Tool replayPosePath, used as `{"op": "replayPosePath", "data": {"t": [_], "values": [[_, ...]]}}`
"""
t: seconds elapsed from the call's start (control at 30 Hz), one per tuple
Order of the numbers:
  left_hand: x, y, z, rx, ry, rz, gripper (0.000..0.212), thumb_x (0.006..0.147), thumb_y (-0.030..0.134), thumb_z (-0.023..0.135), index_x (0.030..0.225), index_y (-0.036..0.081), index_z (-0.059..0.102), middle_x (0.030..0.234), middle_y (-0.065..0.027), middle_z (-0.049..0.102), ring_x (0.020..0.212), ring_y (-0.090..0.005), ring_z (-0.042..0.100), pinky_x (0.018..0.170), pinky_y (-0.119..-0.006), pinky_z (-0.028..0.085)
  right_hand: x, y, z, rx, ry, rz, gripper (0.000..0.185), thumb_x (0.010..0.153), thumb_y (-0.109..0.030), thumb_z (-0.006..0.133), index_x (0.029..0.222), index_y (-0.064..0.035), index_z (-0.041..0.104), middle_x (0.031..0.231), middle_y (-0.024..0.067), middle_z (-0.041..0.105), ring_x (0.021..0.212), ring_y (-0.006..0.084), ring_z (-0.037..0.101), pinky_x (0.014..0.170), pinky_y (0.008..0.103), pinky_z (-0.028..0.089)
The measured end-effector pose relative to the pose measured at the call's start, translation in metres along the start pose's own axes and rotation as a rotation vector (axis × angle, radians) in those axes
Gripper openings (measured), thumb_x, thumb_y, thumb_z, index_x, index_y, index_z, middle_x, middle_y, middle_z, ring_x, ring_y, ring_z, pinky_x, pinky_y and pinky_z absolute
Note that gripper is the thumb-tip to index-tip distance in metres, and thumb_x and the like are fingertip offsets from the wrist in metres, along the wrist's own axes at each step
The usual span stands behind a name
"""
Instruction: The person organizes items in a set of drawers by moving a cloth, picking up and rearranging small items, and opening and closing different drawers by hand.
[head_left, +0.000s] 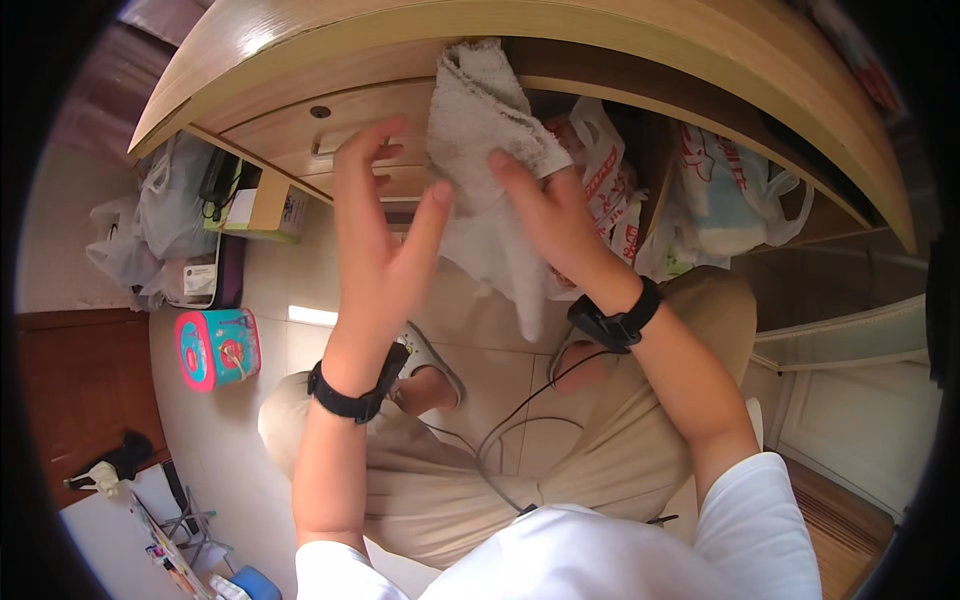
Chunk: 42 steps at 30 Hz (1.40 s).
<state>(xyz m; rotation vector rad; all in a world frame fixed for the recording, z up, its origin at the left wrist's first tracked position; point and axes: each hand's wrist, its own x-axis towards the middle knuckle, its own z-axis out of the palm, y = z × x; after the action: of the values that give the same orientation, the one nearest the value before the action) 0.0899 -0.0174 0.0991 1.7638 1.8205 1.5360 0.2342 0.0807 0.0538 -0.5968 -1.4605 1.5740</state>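
A white terry cloth (480, 127) hangs in front of the wooden desk (375, 105), its upper end close under the desktop edge. My right hand (551, 214) grips the cloth's right side, thumb on top and fingers behind it. Below that hand the loose lower part of the cloth dangles, blurred, over the floor. To the left, my left hand (390, 217) holds nothing; its fingers are spread, near a drawer handle (324, 150). Whether the cloth touches the desk at its top cannot be made out.
Plastic bags with red print (600, 165) fill the shelf space on the right. Clear bags (176, 202) and a cardboard box (277, 202) sit at the left. A turquoise and pink box (217, 350) stands on the tiled floor. Black cables (517, 409) run across my lap.
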Motion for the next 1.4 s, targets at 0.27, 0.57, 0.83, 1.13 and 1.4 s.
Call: {"op": "replayPosePath", "data": {"t": [0.27,0.57,0.83,1.13,1.4], "values": [[0.025,0.003,0.036,-0.395,0.094,-0.117,0.073,0.091,0.021,0.070,0.148,-0.002,0.030,0.145,-0.0212,0.042,0.131,-0.0297,0.044,0.111,-0.041,0.035,0.025,0.003,0.025,-0.076,0.052,-0.071,0.039,0.103,-0.034,0.055,0.103,0.0034,0.066,0.072,0.0044,0.063,0.068,0.0133,0.056,0.064,0.0326,0.047],[0.038,0.006,0.039,0.249,0.248,0.231,0.078,0.085,0.016,0.071,0.147,-0.006,0.030,0.144,-0.0286,0.034,0.132,-0.0441,0.038,0.112,-0.046,0.032,0.034,0.006,0.035,-0.001,0.150,-0.208,0.040,0.104,-0.035,0.052,0.097,0.0019,0.066,0.073,0.0057,0.063,0.069,0.0155,0.056,0.064,0.0342,0.046],[0.035,-0.002,0.030,0.316,0.252,0.125,0.047,0.087,0.014,0.069,0.126,-0.001,0.048,0.114,-0.0159,0.055,0.098,-0.0274,0.056,0.082,-0.038,0.047,0.024,0.008,0.005,-0.020,0.037,0.049,0.039,0.104,-0.041,0.052,0.086,-0.0074,0.061,0.072,-0.0064,0.048,0.068,0.0050,0.041,0.058,0.0247,0.033],[0.009,-0.015,0.034,0.278,-0.128,-0.082,0.036,0.091,0.025,0.067,0.116,0.005,0.051,0.091,-0.0124,0.068,0.071,-0.0311,0.065,0.065,-0.041,0.051,0.008,0.024,-0.019,-0.004,-0.013,0.274,0.052,0.107,-0.048,0.041,0.117,-0.0029,0.064,0.106,0.0026,0.065,0.094,0.0101,0.058,0.084,0.0272,0.046],[-0.030,-0.020,0.041,0.229,-0.370,-0.166,0.064,0.087,0.032,0.070,0.129,-0.009,0.045,0.111,-0.0311,0.058,0.093,-0.0456,0.064,0.075,-0.047,0.054,-0.013,0.031,-0.038,0.222,-0.310,0.593,0.067,0.107,-0.053,0.033,0.149,-0.0007,0.040,0.144,0.0101,0.051,0.129,0.0175,0.052,0.112,0.0311,0.038]]}}
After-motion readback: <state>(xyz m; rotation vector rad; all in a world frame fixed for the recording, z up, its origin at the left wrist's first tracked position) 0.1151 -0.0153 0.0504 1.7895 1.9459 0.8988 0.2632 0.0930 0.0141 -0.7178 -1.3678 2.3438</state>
